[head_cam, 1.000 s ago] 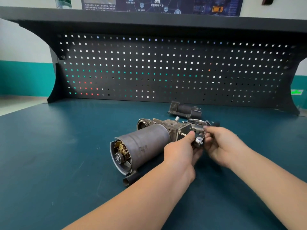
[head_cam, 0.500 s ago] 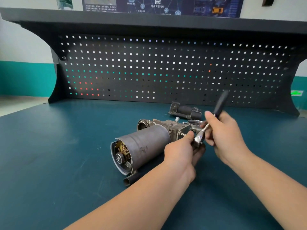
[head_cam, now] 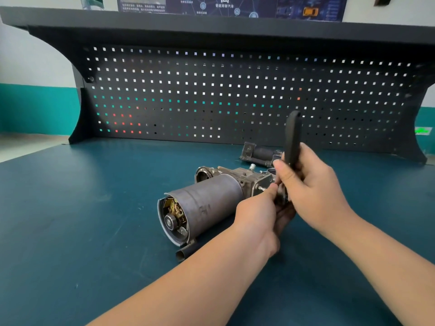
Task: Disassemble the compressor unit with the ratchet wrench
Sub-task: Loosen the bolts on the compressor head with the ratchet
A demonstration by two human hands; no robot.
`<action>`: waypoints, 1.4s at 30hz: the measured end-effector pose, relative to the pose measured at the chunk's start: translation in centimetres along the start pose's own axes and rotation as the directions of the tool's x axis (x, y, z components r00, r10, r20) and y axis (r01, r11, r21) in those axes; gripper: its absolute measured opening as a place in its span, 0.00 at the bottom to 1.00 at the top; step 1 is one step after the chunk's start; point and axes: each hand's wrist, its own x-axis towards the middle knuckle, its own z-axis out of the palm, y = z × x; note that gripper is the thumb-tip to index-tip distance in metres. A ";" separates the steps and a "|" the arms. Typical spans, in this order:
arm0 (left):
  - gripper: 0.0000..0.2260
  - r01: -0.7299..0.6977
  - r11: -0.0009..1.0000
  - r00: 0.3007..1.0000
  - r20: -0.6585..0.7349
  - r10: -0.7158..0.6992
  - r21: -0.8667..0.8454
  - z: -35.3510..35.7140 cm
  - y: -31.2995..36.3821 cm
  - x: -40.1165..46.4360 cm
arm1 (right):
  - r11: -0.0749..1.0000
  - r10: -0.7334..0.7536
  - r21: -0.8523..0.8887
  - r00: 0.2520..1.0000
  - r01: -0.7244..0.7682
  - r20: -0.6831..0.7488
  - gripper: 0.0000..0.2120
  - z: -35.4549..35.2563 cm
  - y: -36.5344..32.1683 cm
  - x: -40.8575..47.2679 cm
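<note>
I've got the compressor (head_cam: 207, 203) lying on its side on the blue bench (head_cam: 82, 231), about mid-bench and a touch right of centre, open round end facing near-left so I can see the brass bits inside. My right hand (head_cam: 313, 187) is wrapped round the ratchet wrench (head_cam: 293, 140), fingers curled tight on the black handle, which stands nearly upright; the working end sits down at the right end of the block, hidden between my hands. My left hand (head_cam: 259, 210) is in close on that same end, thumb and fingers pinched on something small at the wrench head — I can't make out whether it's the socket or a bolt. How far along? I'd call it early-to-middle: the end cap looks to be off the round can already, and one dark metal piece (head_cam: 259, 155) lies apart on the far side near the pegboard (head_cam: 211, 95), possibly a part taken off — I can't be sure. The main body is in one lump, can and block together, so most of the unbolting is left, by my reading. Count: one compressor, one wrench, one loose dark piece, two hands on the job, and a short dark tube stub (head_cam: 188, 251) at the near end of the can.
</note>
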 end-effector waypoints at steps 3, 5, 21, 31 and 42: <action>0.08 -0.011 0.999 0.998 -0.059 0.013 0.032 -0.1 -0.2 0.4 | 0.930 0.315 0.243 0.940 -0.278 -0.131 0.08 0.1 0.7 0.9; 0.10 -0.022 0.999 0.996 -0.085 0.026 0.047 -0.2 -0.4 0.7 | 0.655 0.646 0.553 0.761 -0.515 -0.056 0.09 0.2 1.7 1.3; 0.09 0.005 0.997 0.999 -0.047 -0.001 0.071 -0.3 -0.1 0.8 | 0.978 0.165 0.145 0.980 -0.148 -0.111 0.08 0.2 0.5 0.2; 0.10 0.011 0.996 0.999 -0.050 -0.006 0.084 -0.1 0.2 0.6 | 0.219 0.825 0.799 0.544 -0.559 0.155 0.09 1.0 2.5 0.9; 0.11 0.015 0.991 0.998 -0.059 -0.008 0.130 -0.2 0.1 0.8 | 0.547 0.726 0.626 0.687 -0.556 -0.024 0.09 0.8 1.9 0.9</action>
